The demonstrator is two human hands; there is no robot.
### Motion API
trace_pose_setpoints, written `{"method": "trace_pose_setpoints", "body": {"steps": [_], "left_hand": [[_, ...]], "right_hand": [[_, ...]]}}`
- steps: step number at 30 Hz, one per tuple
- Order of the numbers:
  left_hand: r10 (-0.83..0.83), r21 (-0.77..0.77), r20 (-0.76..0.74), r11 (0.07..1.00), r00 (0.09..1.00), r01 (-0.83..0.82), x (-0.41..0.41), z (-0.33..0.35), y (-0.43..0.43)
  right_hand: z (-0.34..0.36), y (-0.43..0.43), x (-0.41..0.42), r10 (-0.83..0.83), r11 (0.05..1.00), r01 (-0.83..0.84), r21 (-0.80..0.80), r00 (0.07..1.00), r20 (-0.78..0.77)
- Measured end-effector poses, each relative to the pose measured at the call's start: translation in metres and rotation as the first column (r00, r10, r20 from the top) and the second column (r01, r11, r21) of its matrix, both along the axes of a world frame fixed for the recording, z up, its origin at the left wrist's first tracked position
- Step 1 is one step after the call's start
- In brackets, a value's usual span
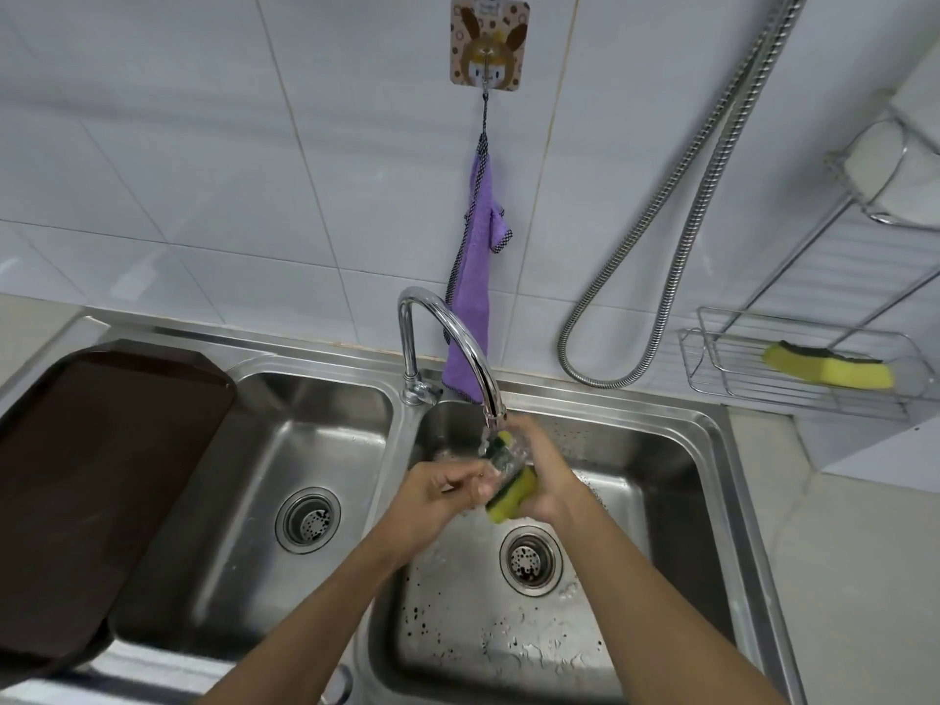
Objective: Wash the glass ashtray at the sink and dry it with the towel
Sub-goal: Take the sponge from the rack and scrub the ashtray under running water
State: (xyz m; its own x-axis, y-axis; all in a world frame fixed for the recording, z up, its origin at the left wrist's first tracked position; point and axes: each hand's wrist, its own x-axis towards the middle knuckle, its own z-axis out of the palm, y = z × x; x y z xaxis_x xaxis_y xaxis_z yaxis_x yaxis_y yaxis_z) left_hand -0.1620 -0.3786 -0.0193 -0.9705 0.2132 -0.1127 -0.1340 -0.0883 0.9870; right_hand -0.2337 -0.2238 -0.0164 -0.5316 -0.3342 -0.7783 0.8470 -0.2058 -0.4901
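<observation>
Under the running faucet (447, 328), over the right sink basin (676, 480), my left hand (437, 496) grips the clear glass ashtray (501, 463) by its edge. My right hand (547, 480) presses a yellow and green sponge (511, 493) against the ashtray. Water streams from the spout onto the glass, which is partly hidden by the sponge and my fingers. A purple towel (470, 277) hangs from a wall hook (489, 43) behind the faucet.
The left sink basin (244, 475) holds nothing but its drain. A dark brown tray (86, 480) rests over the far left edge. A wire rack (793, 368) at right carries a second yellow sponge (829, 366). A metal shower hose (676, 236) loops down the tiled wall.
</observation>
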Motion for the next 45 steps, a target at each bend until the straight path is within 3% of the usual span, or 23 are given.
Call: {"method": "trace_pose_setpoints", "body": {"steps": [3,5,7,9,12,15,17,21,23,26,28,30,34,36,39,42,45], "left_hand": [[-0.142,-0.289,-0.115,0.952,0.983,0.104,-0.004,-0.001,-0.006],[-0.205,-0.517,-0.127,0.849,0.971,0.112,-0.006,-0.008,-0.013],[-0.269,-0.631,-0.156,0.768,0.95,0.113,-0.007,-0.011,-0.017],[-0.302,-0.653,-0.235,0.753,0.924,0.081,-0.008,-0.012,-0.018],[-0.193,-0.569,-0.29,0.822,0.938,-0.007,-0.006,-0.013,-0.018],[0.067,-0.213,-0.128,0.973,0.99,-0.093,-0.003,-0.007,-0.012],[0.166,-0.09,0.024,0.982,0.986,-0.163,-0.004,-0.002,-0.005],[0.203,-0.014,0.204,0.979,0.958,-0.205,-0.009,-0.008,-0.004],[0.191,0.063,0.269,0.974,0.944,-0.216,-0.008,-0.012,-0.005],[0.202,0.073,0.259,0.971,0.945,-0.227,-0.005,-0.014,-0.003],[0.215,0.071,0.258,0.968,0.942,-0.24,-0.005,-0.014,0.0],[0.239,0.082,0.275,0.959,0.931,-0.27,-0.005,-0.015,-0.001],[0.22,0.123,0.315,0.955,0.923,-0.27,-0.006,-0.014,-0.004],[0.208,0.148,0.338,0.951,0.918,-0.27,-0.006,-0.012,-0.003],[0.214,0.172,0.359,0.941,0.908,-0.29,-0.008,-0.011,-0.006],[0.205,0.19,0.355,0.939,0.912,-0.285,-0.009,-0.01,-0.013],[0.156,0.225,0.373,0.941,0.915,-0.252,-0.004,-0.011,-0.013]], "right_hand": [[-0.011,0.012,0.008,-0.026,0.99,0.041,-0.136,0.993,0.111],[-0.016,0.017,0.014,-0.073,0.98,0.093,-0.175,0.99,0.116],[-0.018,0.02,0.02,-0.077,0.979,0.091,-0.181,0.994,0.084],[-0.02,0.022,0.024,-0.097,0.982,0.108,-0.153,0.992,0.076],[-0.022,0.022,0.029,-0.129,0.985,0.134,-0.112,0.99,0.051],[-0.024,0.017,0.034,-0.154,0.987,0.152,-0.052,0.987,-0.038],[-0.026,0.012,0.038,-0.18,0.983,0.182,0.007,0.979,-0.09],[-0.028,0.006,0.044,-0.111,0.969,0.16,0.19,0.964,-0.241],[-0.027,0.004,0.045,0.0,0.923,0.105,0.37,0.962,-0.274],[-0.027,-0.002,0.041,0.087,0.741,0.164,0.651,0.938,-0.336],[-0.025,-0.005,0.038,0.162,0.585,0.288,0.758,0.874,-0.458],[-0.024,-0.003,0.034,0.288,0.475,0.437,0.764,0.742,-0.605],[-0.022,0.004,0.024,0.61,0.534,0.447,0.718,0.384,-0.693],[-0.022,0.01,0.022,0.731,0.558,0.4,0.727,0.176,-0.659],[-0.022,0.027,0.024,0.818,0.555,0.341,0.759,-0.058,-0.572],[-0.02,0.038,0.032,0.803,0.595,0.206,0.777,-0.115,-0.584],[-0.014,0.031,0.042,0.749,0.661,0.065,0.747,0.006,-0.663]]}}
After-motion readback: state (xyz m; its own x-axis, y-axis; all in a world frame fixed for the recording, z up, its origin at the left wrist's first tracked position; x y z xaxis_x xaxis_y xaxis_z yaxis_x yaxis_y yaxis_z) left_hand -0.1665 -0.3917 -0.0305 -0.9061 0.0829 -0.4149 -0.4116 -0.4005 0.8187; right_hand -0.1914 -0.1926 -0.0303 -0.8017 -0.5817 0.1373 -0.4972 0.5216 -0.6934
